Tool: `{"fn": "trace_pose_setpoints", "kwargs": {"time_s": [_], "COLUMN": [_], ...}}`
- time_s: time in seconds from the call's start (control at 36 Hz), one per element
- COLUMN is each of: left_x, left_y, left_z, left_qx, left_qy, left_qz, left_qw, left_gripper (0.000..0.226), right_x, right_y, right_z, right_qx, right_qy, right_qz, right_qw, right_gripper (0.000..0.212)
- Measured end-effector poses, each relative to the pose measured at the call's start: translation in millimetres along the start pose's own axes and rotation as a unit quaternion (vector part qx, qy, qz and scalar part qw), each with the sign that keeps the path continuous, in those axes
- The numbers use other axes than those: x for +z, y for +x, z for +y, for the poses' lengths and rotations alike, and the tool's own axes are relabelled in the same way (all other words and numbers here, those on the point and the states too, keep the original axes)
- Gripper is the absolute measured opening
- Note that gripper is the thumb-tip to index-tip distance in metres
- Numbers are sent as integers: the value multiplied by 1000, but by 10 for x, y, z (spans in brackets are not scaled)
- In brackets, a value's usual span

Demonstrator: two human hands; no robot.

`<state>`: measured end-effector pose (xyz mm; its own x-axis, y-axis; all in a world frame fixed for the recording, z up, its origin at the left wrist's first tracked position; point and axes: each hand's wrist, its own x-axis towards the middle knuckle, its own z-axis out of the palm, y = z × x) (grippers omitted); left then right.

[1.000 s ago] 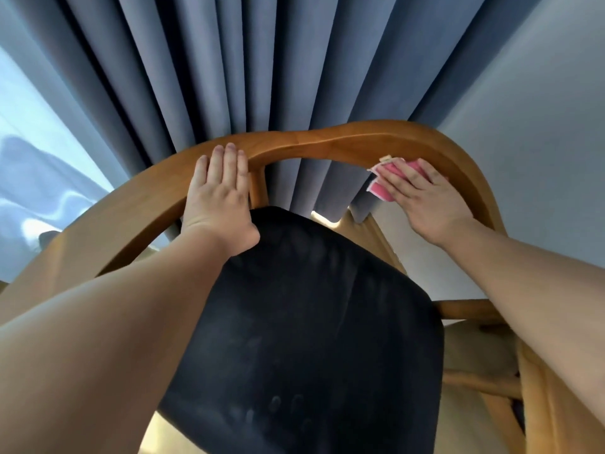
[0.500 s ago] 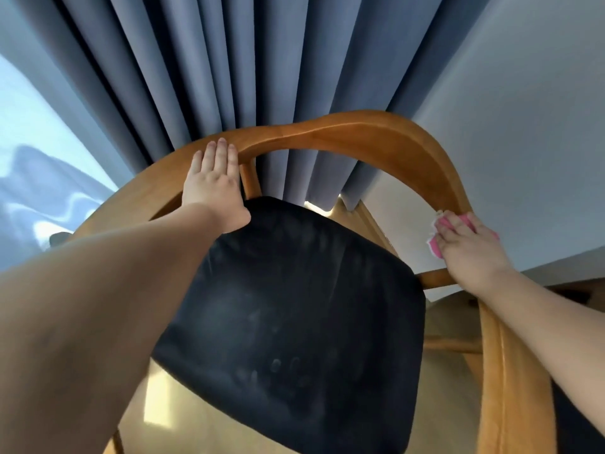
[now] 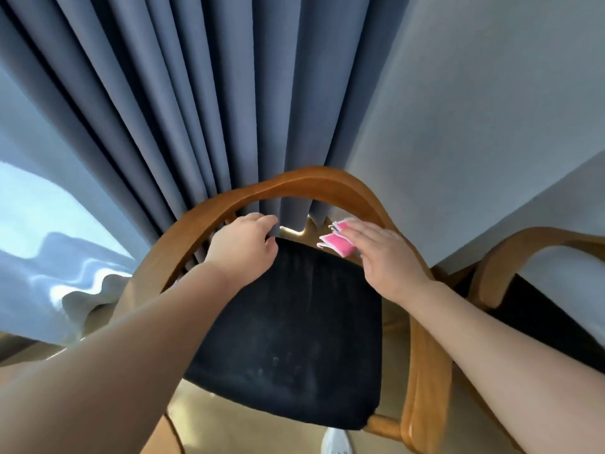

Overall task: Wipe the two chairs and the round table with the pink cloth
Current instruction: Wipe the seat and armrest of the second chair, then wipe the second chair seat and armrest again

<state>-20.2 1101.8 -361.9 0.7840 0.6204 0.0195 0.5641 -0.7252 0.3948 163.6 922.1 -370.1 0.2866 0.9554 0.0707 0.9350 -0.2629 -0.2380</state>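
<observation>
Pink cloth [image 3: 337,244], folded and pale-edged, is pressed under the straight fingers of the right hand [image 3: 389,262], against the inner side of the curved back rail of the near chair [image 3: 422,339], at its far right. The right forearm is stretched in from the lower right, palm down. The left hand [image 3: 244,249] is held over the far edge of the black seat [image 3: 294,332], just below the rail, with its fingers curled inward; whether anything is gripped cannot be told. The rail is smooth, glossy, honey-brown wood bent in one sweeping arc; the seat is matte, dark and padded, with faint marks. Heavy blue-grey curtain [image 3: 196,109] folds are hung behind. A second chair [image 3: 523,250] of the same make is cut off at the right edge. Much of the cloth is hidden beneath the fingers, and a white object [image 3: 334,444] at the bottom edge is cropped and cannot be identified.
</observation>
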Motion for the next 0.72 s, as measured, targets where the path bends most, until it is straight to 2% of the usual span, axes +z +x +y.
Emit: {"fn": "trace_pose_setpoints", "kwargs": {"time_s": [0.14,0.22,0.28,0.44,0.58,0.72], "left_x": [-697,-1016,-1173,-1366,-1367,-1324], "left_y": [-378,-607,-742,-1041,-1203,-1404], "left_z": [480,747,894,1206,1474,1814], "left_qx": [88,149,184,273,269,300], "left_qy": [-78,-109,-125,-170,-189,-170], "left_qz": [3,-13,-9,-35,-94,-149], "left_qw": [993,983,975,946,940,927], "left_gripper": [45,52,48,14,15,14], "right_x": [-660,-1021,-1215,-1609,-1784,-1840], "right_y": [-408,-691,-894,-1406,-1828,-2234], "right_z": [-638,-990,-1166,-1338,-1336,-1308], "right_qx": [48,58,62,82,139,173], "right_qy": [174,230,245,251,248,243], "right_qz": [28,24,23,42,25,22], "right_qw": [983,971,967,964,958,954], "right_gripper": [50,45,44,43,40,46]}}
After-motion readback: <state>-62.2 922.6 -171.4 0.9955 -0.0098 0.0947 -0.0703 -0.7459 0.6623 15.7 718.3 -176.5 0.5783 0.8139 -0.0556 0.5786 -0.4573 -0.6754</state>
